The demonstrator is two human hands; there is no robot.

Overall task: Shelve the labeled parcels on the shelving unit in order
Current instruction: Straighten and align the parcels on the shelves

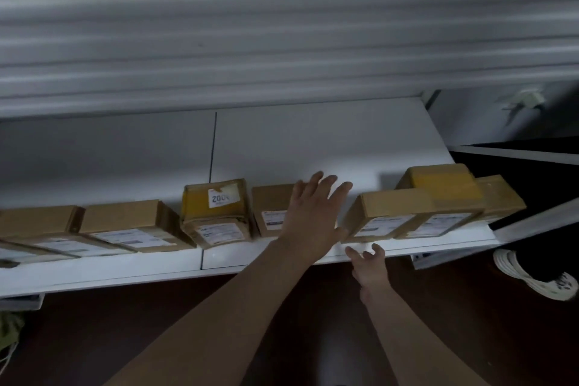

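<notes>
Head view, brown cardboard parcels [125,219], white labels [223,197], row on white shelf [313,141]

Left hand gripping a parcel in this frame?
No, the left hand has its fingers straight and spread over a brown parcel, curled round nothing.

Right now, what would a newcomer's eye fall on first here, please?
A row of brown parcels lines the front of the white shelf; the yellow-taped parcel midway bears a white tag with inverted digits. The left hand spreads open over the plain parcel beside it, and the right hand sits lower, by the shelf edge.
</notes>
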